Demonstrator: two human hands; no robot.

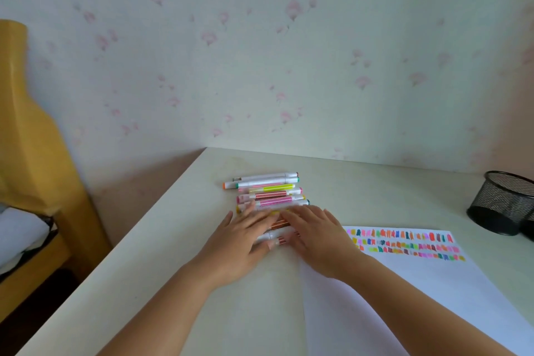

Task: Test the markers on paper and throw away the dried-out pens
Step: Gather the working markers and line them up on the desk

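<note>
Several white markers (268,191) with coloured bands and caps lie side by side in a row on the pale table (161,254). My left hand (242,235) and my right hand (315,233) lie flat on the nearer markers of the row, fingers straight, pressing on them. The markers under the palms are mostly hidden. A white sheet of paper (433,286) lies to the right, with three rows of coloured test strokes (404,244) near its far edge.
A black mesh pen cup (502,201) stands at the right edge of the table. The table meets a flowered wall at the back. A yellow piece of furniture (31,153) stands to the left, beyond the table's left edge.
</note>
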